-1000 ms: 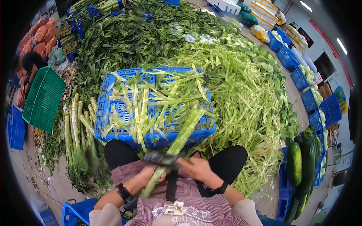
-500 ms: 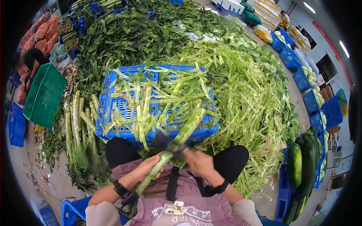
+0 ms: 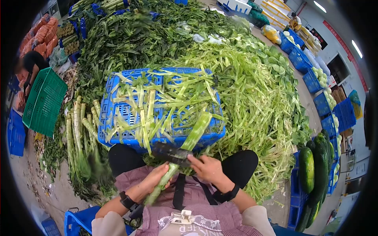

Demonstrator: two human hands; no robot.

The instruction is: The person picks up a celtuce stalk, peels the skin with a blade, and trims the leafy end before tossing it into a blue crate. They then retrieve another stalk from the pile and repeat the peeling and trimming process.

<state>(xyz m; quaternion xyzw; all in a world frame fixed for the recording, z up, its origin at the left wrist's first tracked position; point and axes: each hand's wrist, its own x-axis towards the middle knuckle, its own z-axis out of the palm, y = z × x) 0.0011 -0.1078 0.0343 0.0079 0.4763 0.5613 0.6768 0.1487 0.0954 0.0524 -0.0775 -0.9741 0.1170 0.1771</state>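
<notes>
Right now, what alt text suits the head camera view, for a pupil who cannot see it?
A left hand grips a long, pale green vegetable stalk while the right hand holds a dark, flat tool across it. Beyond is a blue plastic crate strewn with thin green peelings, beside a larger heap.

Left hand (image 3: 160, 177): fingers curled in a closed grip, thumb side up and forward.
Right hand (image 3: 208, 168): closed grip, knuckles up, index finger and thumb towards the left; slightly farther forward than the left hand, the two near but apart.
Forearms (image 3: 107, 208): bare, angled inward from both sides, elbows bent.
Knees (image 3: 241, 165): spread wide, one outside each hand.
</notes>
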